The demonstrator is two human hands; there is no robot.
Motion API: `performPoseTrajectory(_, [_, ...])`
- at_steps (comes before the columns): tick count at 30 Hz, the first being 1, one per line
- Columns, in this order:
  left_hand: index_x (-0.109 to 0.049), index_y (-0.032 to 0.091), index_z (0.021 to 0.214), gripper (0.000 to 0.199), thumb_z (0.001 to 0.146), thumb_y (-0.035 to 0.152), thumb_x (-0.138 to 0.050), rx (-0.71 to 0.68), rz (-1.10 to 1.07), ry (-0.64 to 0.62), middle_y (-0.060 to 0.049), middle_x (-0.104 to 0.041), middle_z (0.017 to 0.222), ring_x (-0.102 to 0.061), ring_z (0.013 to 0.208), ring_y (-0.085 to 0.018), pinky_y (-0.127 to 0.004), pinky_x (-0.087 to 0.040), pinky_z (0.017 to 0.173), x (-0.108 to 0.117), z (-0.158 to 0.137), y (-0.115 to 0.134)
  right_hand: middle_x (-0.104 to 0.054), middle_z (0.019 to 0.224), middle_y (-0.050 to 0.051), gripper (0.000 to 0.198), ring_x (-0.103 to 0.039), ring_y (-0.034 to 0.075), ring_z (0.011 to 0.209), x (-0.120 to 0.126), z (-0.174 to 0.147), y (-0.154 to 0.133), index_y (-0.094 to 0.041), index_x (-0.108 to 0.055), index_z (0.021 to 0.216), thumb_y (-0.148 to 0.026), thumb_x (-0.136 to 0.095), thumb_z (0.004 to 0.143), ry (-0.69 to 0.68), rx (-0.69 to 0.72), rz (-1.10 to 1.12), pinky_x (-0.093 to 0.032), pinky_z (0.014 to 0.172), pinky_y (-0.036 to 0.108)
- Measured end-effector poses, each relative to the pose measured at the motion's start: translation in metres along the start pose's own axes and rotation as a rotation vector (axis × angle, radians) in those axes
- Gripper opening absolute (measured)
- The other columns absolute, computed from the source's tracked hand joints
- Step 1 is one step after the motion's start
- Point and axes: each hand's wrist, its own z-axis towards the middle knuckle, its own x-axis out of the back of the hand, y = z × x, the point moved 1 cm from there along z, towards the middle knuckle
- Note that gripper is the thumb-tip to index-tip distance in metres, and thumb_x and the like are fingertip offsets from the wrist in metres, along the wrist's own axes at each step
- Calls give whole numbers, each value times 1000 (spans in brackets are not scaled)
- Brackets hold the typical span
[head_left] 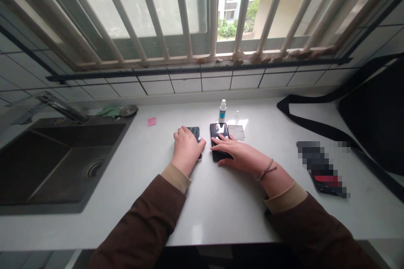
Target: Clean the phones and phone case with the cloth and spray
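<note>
My left hand point(186, 145) is closed over a dark-screened smartphone point(195, 131) lying on the white counter, its fingers at the far left side and its thumb at the right edge. The palm covers most of that phone. Just to the right lies a black glossy smartphone point(217, 128). Across it rests my right hand point(232, 151), fingers spread and stretched over the surface, with a braided bracelet at the wrist. A small grey cloth or flat packet point(237, 132) lies beside the black phone. Behind it stands a small white bottle point(222, 111) with a blue label, and a small clear cap point(237, 114).
A dark sink point(78, 168) with a faucet point(67, 109) is at the left, near a green cloth point(109, 111) and a round strainer point(128, 110). A pink note point(152, 122) lies on the counter point(151, 218). At right are a black bag point(375, 105) with straps and a partly blurred dark object point(322, 168).
</note>
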Motion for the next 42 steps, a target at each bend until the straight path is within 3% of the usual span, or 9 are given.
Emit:
performPoseTrajectory(7, [-56,-12,135,73,90,45,-61,20,-12,21,-31,-63,123,-57,116,-41,-46,-43,105,-3,6,-3,-51,164,11,63,-41,36,156,-1,2,2,-27,-67,143,-30,-90,84,48,-10,19,-31,130,62])
performPoseTrajectory(10, [-60,-9,131,69,89,46,-62,20,-25,13,-29,-63,120,-57,114,-41,-47,-44,105,-3,6,-4,-63,154,11,45,-51,33,151,10,2,1,-26,-74,131,-33,-86,89,151,33,6,-40,127,54])
performPoseTrajectory(12, [-62,-7,128,66,89,47,-62,26,-38,2,-28,-63,118,-57,113,-41,-48,-45,104,-2,6,-5,-73,140,9,24,-66,29,135,24,2,4,-25,-77,123,-35,-70,102,247,-55,-83,-51,116,45])
performPoseTrajectory(14, [-63,-5,126,64,89,47,-62,30,-45,-5,-27,-63,117,-58,113,-40,-48,-45,103,-1,6,-5,-78,125,10,30,-73,26,115,39,4,11,-23,-77,120,-36,-52,111,291,-260,-247,-57,99,38])
performPoseTrajectory(18, [-63,-5,127,65,90,48,-61,24,-22,-21,-26,-63,117,-59,111,-40,-46,-45,103,2,7,-5,-77,117,16,33,-72,29,108,56,10,35,-15,-77,120,-24,-47,109,253,-464,-399,-54,90,36])
performPoseTrajectory(27, [-72,1,118,63,90,56,-62,-42,32,-148,-29,-68,114,-61,113,-40,-45,-47,100,14,15,-5,-75,112,14,22,-71,25,103,57,37,73,-18,-79,106,-20,-57,102,91,-471,-438,-51,87,31])
performPoseTrajectory(32, [-80,5,99,73,95,72,-52,-104,41,-218,-29,-72,104,-67,104,-41,-43,-49,92,35,69,-28,-78,98,13,17,-71,26,94,68,51,83,-17,-80,93,-16,-63,96,-24,-400,-455,-51,84,31])
performPoseTrajectory(37, [-80,5,107,50,101,49,-56,-143,29,-172,-24,-75,112,-64,119,-36,-37,-43,103,61,146,-66,-78,101,16,16,-72,27,94,77,58,88,-15,-81,94,-11,-66,92,-59,-349,-475,-51,83,33])
performPoseTrajectory(42, [-81,8,104,41,99,41,-58,-89,-26,-146,-22,-77,106,-68,111,-35,-40,-48,99,49,147,-76,-79,100,13,13,-72,25,92,90,54,89,-18,-81,88,-18,-69,94,0,-322,-451,-50,83,32])
